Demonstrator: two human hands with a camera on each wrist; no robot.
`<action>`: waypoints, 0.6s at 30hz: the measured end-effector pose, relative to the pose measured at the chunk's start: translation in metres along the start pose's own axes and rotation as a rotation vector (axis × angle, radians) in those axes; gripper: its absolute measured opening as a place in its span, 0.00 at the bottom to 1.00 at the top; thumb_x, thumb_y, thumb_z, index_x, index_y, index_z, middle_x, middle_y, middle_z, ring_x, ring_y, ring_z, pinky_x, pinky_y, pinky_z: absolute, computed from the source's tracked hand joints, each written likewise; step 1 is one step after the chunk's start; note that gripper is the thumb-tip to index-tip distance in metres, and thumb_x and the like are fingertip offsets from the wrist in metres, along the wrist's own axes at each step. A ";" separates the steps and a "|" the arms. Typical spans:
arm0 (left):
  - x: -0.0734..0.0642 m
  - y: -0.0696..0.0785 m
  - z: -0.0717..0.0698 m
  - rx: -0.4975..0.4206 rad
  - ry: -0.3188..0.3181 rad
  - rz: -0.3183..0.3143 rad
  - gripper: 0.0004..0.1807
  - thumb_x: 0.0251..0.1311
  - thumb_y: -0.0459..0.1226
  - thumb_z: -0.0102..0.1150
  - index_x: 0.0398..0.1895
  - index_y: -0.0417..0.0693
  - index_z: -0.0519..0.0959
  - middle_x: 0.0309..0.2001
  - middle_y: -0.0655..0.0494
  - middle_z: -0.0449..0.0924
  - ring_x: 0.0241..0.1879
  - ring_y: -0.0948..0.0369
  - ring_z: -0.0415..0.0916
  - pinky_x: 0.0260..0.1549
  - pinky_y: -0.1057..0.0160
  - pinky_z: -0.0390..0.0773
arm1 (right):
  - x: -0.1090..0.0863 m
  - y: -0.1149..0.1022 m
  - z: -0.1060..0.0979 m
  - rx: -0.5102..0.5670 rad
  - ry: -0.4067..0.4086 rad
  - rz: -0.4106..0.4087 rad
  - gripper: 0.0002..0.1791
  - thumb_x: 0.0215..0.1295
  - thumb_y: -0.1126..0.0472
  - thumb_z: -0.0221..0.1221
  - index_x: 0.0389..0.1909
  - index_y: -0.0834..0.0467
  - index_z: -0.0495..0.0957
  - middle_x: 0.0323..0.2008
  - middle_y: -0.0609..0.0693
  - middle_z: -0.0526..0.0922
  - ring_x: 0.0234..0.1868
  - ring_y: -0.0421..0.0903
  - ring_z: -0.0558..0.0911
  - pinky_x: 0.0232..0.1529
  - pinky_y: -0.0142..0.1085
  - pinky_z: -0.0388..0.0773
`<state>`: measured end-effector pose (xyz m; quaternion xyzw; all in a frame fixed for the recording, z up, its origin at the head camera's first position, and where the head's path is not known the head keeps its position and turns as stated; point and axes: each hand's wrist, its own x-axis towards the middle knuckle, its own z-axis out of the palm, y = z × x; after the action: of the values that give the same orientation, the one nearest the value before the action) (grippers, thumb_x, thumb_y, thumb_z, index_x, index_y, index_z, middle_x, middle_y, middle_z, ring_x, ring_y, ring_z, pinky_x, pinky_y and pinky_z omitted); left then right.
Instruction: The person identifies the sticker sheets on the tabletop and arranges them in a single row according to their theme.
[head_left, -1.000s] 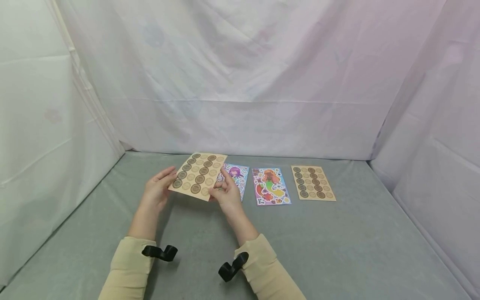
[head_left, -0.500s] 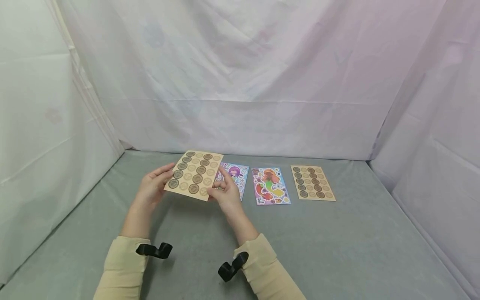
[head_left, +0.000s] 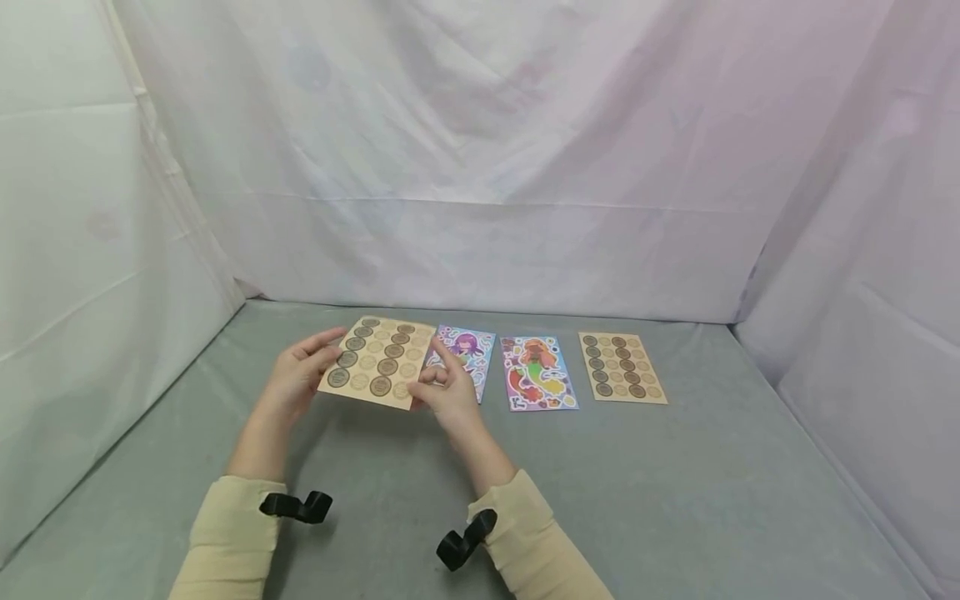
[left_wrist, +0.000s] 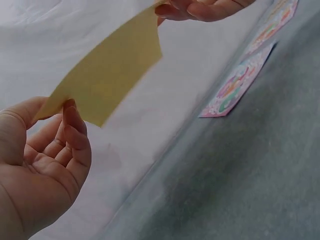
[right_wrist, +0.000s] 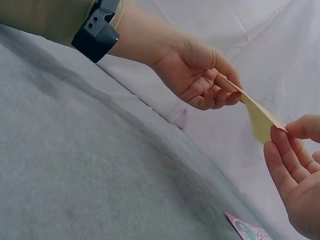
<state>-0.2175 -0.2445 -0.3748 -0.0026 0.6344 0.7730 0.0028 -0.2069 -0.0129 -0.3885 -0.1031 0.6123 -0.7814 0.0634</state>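
A tan sticker sheet (head_left: 377, 360) with rows of dark and pale round stickers is held up above the table, tilted toward the head camera. My left hand (head_left: 295, 375) pinches its left edge between thumb and fingers. At the right edge my right hand (head_left: 450, 392) pinches it near the lower corner. The left wrist view shows the sheet's plain yellowish back (left_wrist: 112, 70), slightly bowed between the hands. Behind my right hand, a blue-purple sticker sheet (head_left: 468, 354) with a purple-haired figure lies on the table, partly covered.
Right of that lies a colourful mermaid sticker sheet (head_left: 540, 373). Farther right is a second tan sheet of round stickers (head_left: 622, 367). A grey cloth covers the table (head_left: 675, 492); white curtains (head_left: 525, 167) stand at its back and sides.
Both hands have shifted the held tan sheet a little left and, lately, lower; my left hand moved farthest left. More of the blue-purple sheet now shows. The sheets on the table stay put.
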 end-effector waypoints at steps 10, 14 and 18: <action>-0.004 -0.005 -0.002 0.078 -0.025 -0.024 0.32 0.67 0.28 0.52 0.71 0.31 0.54 0.35 0.59 0.79 0.32 0.65 0.80 0.32 0.69 0.81 | -0.003 0.010 -0.007 -0.071 -0.017 -0.025 0.46 0.52 0.79 0.61 0.72 0.56 0.57 0.24 0.48 0.79 0.23 0.41 0.82 0.31 0.38 0.83; -0.007 -0.007 -0.002 0.103 -0.038 -0.014 0.33 0.65 0.27 0.53 0.71 0.31 0.54 0.36 0.57 0.78 0.35 0.65 0.79 0.36 0.69 0.80 | -0.006 0.011 -0.012 -0.103 -0.041 -0.019 0.47 0.52 0.79 0.62 0.73 0.57 0.55 0.25 0.49 0.78 0.24 0.40 0.81 0.30 0.36 0.82; -0.010 -0.009 -0.001 0.143 -0.045 -0.035 0.33 0.65 0.27 0.53 0.71 0.32 0.55 0.39 0.56 0.78 0.38 0.65 0.79 0.40 0.68 0.80 | -0.012 0.004 -0.015 -0.126 -0.059 -0.013 0.46 0.52 0.80 0.61 0.73 0.62 0.54 0.25 0.50 0.78 0.24 0.40 0.80 0.32 0.40 0.82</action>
<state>-0.2073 -0.2440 -0.3841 0.0040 0.6875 0.7255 0.0309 -0.1989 0.0026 -0.3972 -0.1339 0.6575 -0.7381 0.0699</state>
